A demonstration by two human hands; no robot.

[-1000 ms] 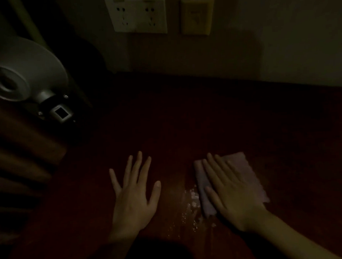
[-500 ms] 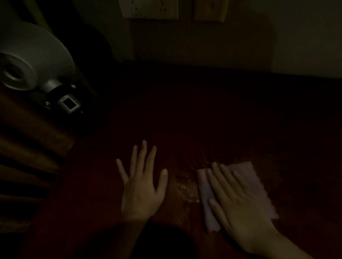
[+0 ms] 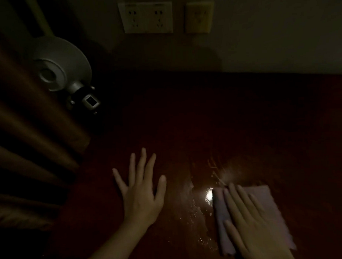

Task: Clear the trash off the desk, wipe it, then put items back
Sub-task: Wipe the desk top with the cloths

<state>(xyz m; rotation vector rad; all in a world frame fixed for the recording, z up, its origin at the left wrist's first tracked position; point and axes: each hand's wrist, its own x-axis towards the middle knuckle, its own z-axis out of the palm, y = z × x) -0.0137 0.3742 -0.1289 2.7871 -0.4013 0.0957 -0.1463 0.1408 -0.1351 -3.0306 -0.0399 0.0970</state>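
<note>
Right hand [image 3: 254, 221]: flat, fingers straight, pressing down on folded cloth [image 3: 265, 194]; not curled round it.
Cloth: on counter [image 3: 224, 117], near front edge, right of centre.
Left hand [image 3: 142, 198]: flat, fingers spread, resting on bare wood, holding nothing.
Between hands: droplets [image 3: 196, 211] and a bright wet glint.
Step in hand, judged: wiping. Best done with even palm pressure and overlapping passes leftward through the droplets.
Surroundings: lamp [image 3: 63, 65] at far left corner, curtain [image 3: 21, 134] beside it; sockets [image 3: 146, 17] and switch [image 3: 200, 17] on wall.
In the way: left hand across the sweep path; lamp at the corner.
</note>
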